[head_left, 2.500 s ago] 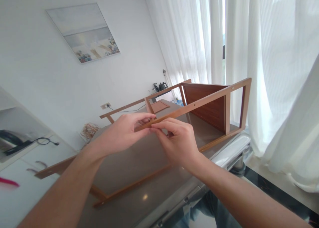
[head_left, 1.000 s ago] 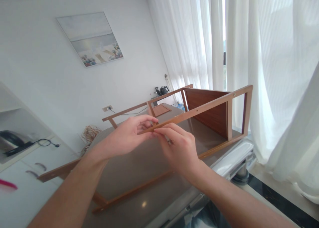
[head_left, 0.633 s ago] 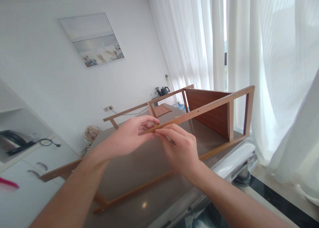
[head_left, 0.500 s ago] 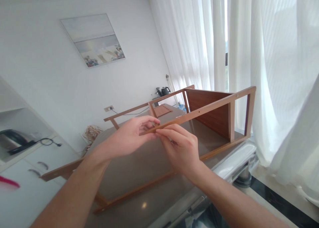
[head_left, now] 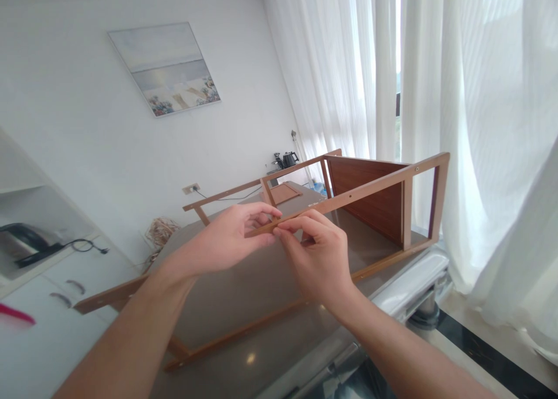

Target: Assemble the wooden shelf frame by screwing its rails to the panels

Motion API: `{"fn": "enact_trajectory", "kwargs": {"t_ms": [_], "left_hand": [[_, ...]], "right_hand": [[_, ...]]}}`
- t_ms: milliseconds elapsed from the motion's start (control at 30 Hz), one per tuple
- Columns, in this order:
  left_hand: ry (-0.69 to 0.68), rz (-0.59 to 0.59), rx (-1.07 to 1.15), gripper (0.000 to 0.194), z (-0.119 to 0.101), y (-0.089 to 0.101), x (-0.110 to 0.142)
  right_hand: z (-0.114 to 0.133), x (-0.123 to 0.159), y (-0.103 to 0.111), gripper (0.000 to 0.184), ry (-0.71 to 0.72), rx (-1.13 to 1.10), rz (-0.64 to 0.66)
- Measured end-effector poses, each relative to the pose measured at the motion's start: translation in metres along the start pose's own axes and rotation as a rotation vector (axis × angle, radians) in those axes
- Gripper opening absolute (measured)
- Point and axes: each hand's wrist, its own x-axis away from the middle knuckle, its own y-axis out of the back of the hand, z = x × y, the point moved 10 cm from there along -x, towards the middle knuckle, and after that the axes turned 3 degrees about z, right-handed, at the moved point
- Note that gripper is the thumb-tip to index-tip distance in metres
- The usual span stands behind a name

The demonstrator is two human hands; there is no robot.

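A wooden frame [head_left: 377,184] is laid on its side across a grey-brown bench [head_left: 226,294]; its upper near rail is held crosswise in front of the body by the left hand [head_left: 235,236], with the thumb placed on the near side and the fingers curled on the far side; the same rail is met from the right by the right hand [head_left: 318,248], whose thumb and forefinger are brought together at the rail's lower edge, just beside the left thumb; whether anything small is pinched there is hidden by the fingertips and cannot be told. Pale marks can be seen on top of the rail, just beyond the right hand; an upright wooden panel [head_left: 368,198] is set between the sides of the frame toward its right end; a smaller wooden piece [head_left: 285,193] is laid flat on the bench beyond the hands. Behind, a painting [head_left: 165,71] is hung on the wall; the window is covered by white curtains [head_left: 436,68]; at far left, a kettle [head_left: 26,242] is partly cut off.
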Motion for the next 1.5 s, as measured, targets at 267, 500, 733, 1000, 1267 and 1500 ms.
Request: {"fn": "enact_trajectory", "kwargs": {"t_ms": [267,500,733,1000,1267,1500], "left_hand": [[-0.036,0.002,0.014,0.042,-0.004,-0.001,0.000],[-0.035,0.007,0.021,0.036,-0.002,-0.001,-0.002],[-0.037,0.029,0.026,0.040,-0.009,-0.003,0.000],[-0.056,0.010,0.029,0.038,-0.008,-0.001,0.001],[-0.092,-0.023,-0.004,0.039,-0.006,0.003,0.000],[-0.120,0.005,-0.038,0.035,-0.018,0.003,0.004]], "right_hand": [[0.020,0.009,-0.007,0.016,0.251,0.287,-0.048],[0.006,0.000,-0.005,0.015,0.039,0.107,0.029],[0.014,0.006,-0.004,0.013,0.243,0.214,0.009],[0.019,0.002,0.001,0.013,0.331,0.219,0.056],[0.029,0.011,-0.005,0.018,0.524,0.399,0.038],[0.027,0.009,-0.006,0.011,0.456,0.415,0.023]]}}
